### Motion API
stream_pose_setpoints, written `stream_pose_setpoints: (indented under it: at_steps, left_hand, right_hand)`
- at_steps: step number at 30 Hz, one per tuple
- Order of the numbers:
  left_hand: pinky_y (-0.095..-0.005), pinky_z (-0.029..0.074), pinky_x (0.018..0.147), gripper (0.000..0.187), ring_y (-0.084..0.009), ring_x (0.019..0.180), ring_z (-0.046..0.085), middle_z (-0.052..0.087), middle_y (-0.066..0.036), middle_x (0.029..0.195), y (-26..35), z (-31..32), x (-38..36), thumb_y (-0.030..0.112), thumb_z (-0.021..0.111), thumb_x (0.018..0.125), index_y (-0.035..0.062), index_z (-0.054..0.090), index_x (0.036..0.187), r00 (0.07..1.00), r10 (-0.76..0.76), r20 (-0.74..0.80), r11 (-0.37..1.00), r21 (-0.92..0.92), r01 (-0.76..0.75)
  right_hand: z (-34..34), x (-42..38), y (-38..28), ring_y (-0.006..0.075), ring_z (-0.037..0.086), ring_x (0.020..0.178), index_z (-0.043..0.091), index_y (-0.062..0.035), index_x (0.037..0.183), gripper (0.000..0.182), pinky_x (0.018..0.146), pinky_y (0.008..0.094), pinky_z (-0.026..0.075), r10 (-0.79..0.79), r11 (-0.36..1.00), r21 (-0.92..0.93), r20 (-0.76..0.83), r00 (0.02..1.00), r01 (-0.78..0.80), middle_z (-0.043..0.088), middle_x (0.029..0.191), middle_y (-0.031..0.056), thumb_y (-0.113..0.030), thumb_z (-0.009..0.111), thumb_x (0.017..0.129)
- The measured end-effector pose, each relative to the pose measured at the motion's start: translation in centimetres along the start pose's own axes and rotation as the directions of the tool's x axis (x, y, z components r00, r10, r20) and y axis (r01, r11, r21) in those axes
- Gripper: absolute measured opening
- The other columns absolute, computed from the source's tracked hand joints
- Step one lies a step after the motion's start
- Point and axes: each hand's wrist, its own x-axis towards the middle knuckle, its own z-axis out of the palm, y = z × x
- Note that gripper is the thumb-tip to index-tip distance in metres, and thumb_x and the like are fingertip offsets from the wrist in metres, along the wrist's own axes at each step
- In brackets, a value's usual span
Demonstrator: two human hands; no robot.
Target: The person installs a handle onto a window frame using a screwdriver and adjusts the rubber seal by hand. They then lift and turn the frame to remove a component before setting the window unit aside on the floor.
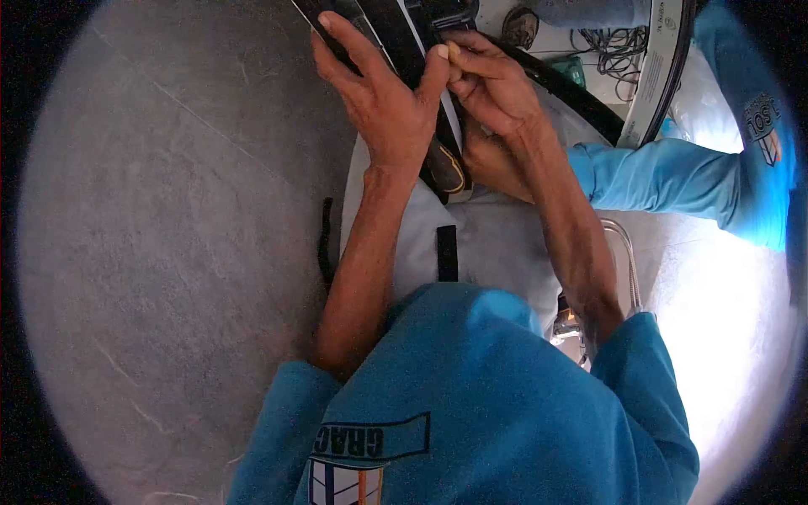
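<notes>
A long dark bar point(391, 42) with pale strips along its length runs down from the top of the view. Its lower end bears a yellow line. My left hand point(387, 109) holds this bar, fingers on its left side and thumb across to the right. My right hand point(497, 88) is closed in a pinch by the bar's right side, close to my left thumb. Whatever sits between its fingertips is too small or hidden to name. Another person's hand point(492, 164) is near the bar's lower end, partly hidden behind my right forearm.
The other person's blue sleeve point(656, 177) reaches in from the right. A pale curved piece with a black edge point(661, 76) stands at the upper right. Black cables point(614, 55) lie behind it, near a shoe point(520, 27). Grey floor point(168, 210) spreads out on the left.
</notes>
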Motion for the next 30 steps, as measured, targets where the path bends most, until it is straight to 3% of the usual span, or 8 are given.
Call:
stream_pose_setpoints:
  at_steps: [3, 5, 9, 15, 17, 24, 27, 30]
  left_hand:
    - [-0.0500, 0.023, 0.104, 0.107, -0.0486, 0.126, 0.020, 0.014, -0.036, 0.136, -0.2, -0.1, 0.4, 0.039, 0.073, 0.073, -0.0045, 0.003, 0.140, 1.000, -0.003, 0.009, 1.000, -0.019, 0.003]
    - [-0.0488, 0.033, 0.096, 0.101, -0.0466, 0.121, 0.028, 0.011, -0.035, 0.133, 0.1, -0.3, -0.1, 0.037, 0.067, 0.079, -0.0002, -0.002, 0.142, 0.999, -0.016, 0.046, 0.999, 0.047, 0.013]
    - [-0.0488, 0.034, 0.095, 0.103, -0.0463, 0.120, 0.029, 0.011, -0.034, 0.133, 0.4, -0.7, 0.0, 0.037, 0.068, 0.078, -0.0001, -0.003, 0.142, 0.997, -0.018, 0.074, 0.998, 0.058, 0.013]
    - [-0.0491, 0.038, 0.093, 0.110, -0.0460, 0.120, 0.031, 0.011, -0.034, 0.134, 1.6, -0.9, 1.0, 0.032, 0.072, 0.072, 0.0004, -0.007, 0.142, 0.969, -0.198, 0.148, 0.972, -0.095, 0.213]
    - [-0.0426, 0.014, 0.109, 0.109, -0.0412, 0.130, 0.020, 0.017, -0.033, 0.139, 2.0, -0.7, 1.1, 0.023, 0.077, 0.067, -0.0078, 0.001, 0.139, 0.975, -0.208, 0.073, 0.962, -0.167, 0.217]
    - [-0.0396, 0.012, 0.110, 0.110, -0.0391, 0.132, 0.019, 0.016, -0.032, 0.140, 2.6, -0.8, 1.6, 0.019, 0.078, 0.064, -0.0115, 0.001, 0.138, 0.978, -0.200, 0.060, 0.974, -0.096, 0.205]
    - [-0.0364, 0.014, 0.110, 0.112, -0.0353, 0.132, 0.020, 0.016, -0.030, 0.141, 2.5, -0.7, 1.7, 0.017, 0.078, 0.065, -0.0112, -0.003, 0.137, 0.958, -0.261, 0.120, 0.954, -0.117, 0.275]
    - [-0.0340, 0.016, 0.109, 0.113, -0.0319, 0.130, 0.022, 0.016, -0.029, 0.140, 2.1, -0.3, 1.7, 0.014, 0.078, 0.066, -0.0108, -0.007, 0.137, 0.960, -0.257, 0.109, 0.945, -0.181, 0.273]
  right_hand:
    - [0.8, -0.1, 0.4, 0.0137, 0.057, 0.066, 0.056, 0.0035, 0.107, 0.025, 0.060, 0.0234, 0.047, -0.094, 0.996, -0.001, -0.116, 0.989, 0.094, 0.061, 0.080, 0.0078, -0.011, 0.058, 0.087]
    - [-0.2, -0.5, 1.0, 0.0138, 0.057, 0.067, 0.054, 0.0050, 0.114, 0.032, 0.060, 0.0233, 0.047, -0.075, 0.997, -0.003, -0.078, 0.994, 0.075, 0.062, 0.084, 0.0082, -0.012, 0.059, 0.087]
    - [0.5, -0.9, 0.7, 0.0121, 0.056, 0.067, 0.054, 0.0044, 0.114, 0.034, 0.059, 0.0225, 0.045, -0.066, 0.995, -0.090, -0.157, 0.985, 0.053, 0.062, 0.090, 0.0076, -0.013, 0.060, 0.086]
    - [1.0, -1.0, 0.5, 0.0081, 0.050, 0.061, 0.060, 0.0023, 0.109, 0.032, 0.052, 0.0202, 0.039, -0.142, 0.941, -0.326, -0.153, 0.978, 0.086, 0.062, 0.080, 0.0035, -0.016, 0.065, 0.082]
    - [2.5, -1.7, 0.1, 0.0065, 0.044, 0.060, 0.062, -0.0007, 0.109, 0.027, 0.052, 0.0204, 0.036, -0.194, 0.881, -0.471, -0.273, 0.942, 0.045, 0.060, 0.080, 0.0012, -0.011, 0.061, 0.085]
    - [2.4, -1.4, 2.4, 0.0098, 0.055, 0.071, 0.067, -0.0028, 0.098, 0.024, 0.065, 0.0239, 0.045, -0.348, 0.888, -0.425, -0.368, 0.862, 0.177, 0.065, 0.082, 0.0018, -0.018, 0.068, 0.080]
    - [1.7, -0.7, 3.6, 0.0102, 0.058, 0.080, 0.067, -0.0003, 0.096, 0.022, 0.073, 0.0244, 0.046, -0.532, 0.764, -0.576, -0.308, 0.788, 0.290, 0.067, 0.088, 0.0060, -0.017, 0.067, 0.081]
    - [1.8, -0.8, 3.8, 0.0112, 0.058, 0.080, 0.067, 0.0001, 0.095, 0.022, 0.073, 0.0248, 0.046, -0.512, 0.804, -0.513, -0.337, 0.790, 0.301, 0.067, 0.088, 0.0070, -0.017, 0.068, 0.080]
